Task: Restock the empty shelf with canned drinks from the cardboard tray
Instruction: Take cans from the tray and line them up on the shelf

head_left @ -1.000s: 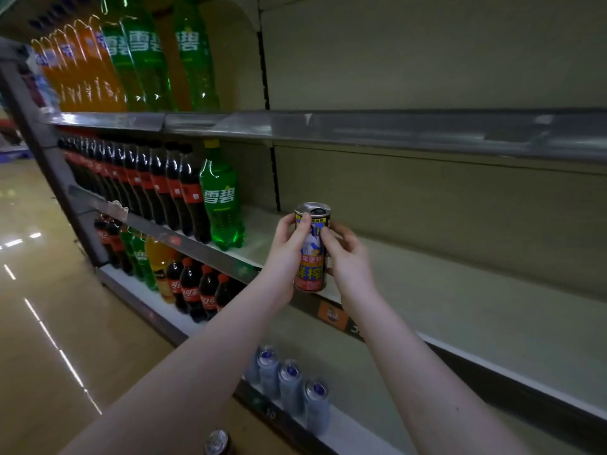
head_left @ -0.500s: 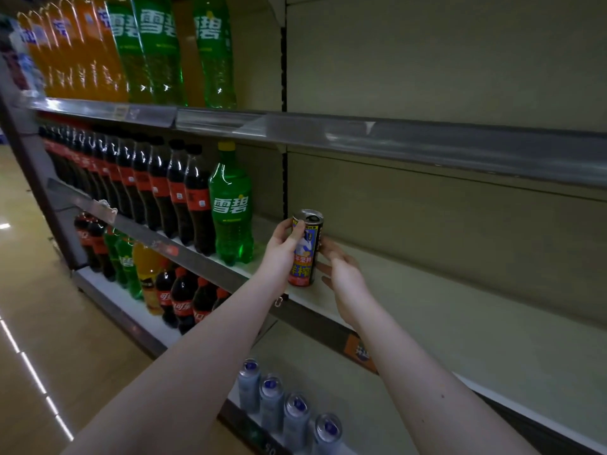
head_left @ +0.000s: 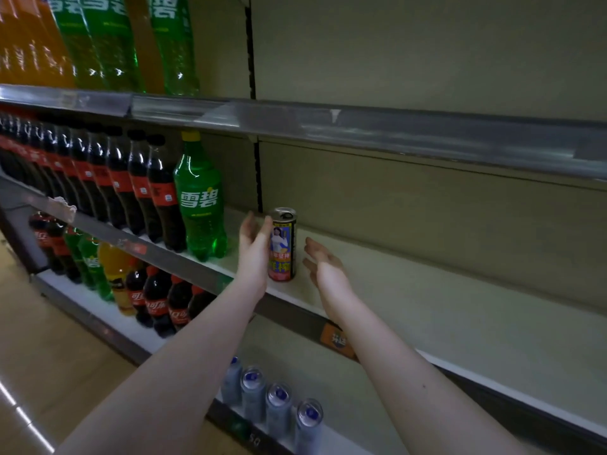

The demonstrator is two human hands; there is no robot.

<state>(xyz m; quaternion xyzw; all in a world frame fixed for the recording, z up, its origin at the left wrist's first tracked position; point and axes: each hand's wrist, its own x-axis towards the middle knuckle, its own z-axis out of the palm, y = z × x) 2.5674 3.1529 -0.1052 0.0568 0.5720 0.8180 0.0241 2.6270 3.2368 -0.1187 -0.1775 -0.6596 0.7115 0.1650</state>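
A tall drink can (head_left: 284,244) with a dark top band, a picture of a person and a red base stands upright on the pale middle shelf (head_left: 427,290), near its front edge. My left hand (head_left: 254,247) is beside the can's left side with fingers straight, the thumb touching or nearly touching it. My right hand (head_left: 323,267) hovers a little to the right of the can, fingers relaxed and apart from it. The cardboard tray is not in view.
A green soda bottle (head_left: 199,198) stands just left of the can, then a row of cola bottles (head_left: 108,182). Large green and orange bottles (head_left: 98,41) fill the top shelf. Several blue-topped cans (head_left: 279,408) line the bottom shelf. An orange price tag (head_left: 338,339) marks the shelf edge.
The can went from held in both hands in the air down onto the middle shelf. Both hands have let go, the right one drawing off to the right.
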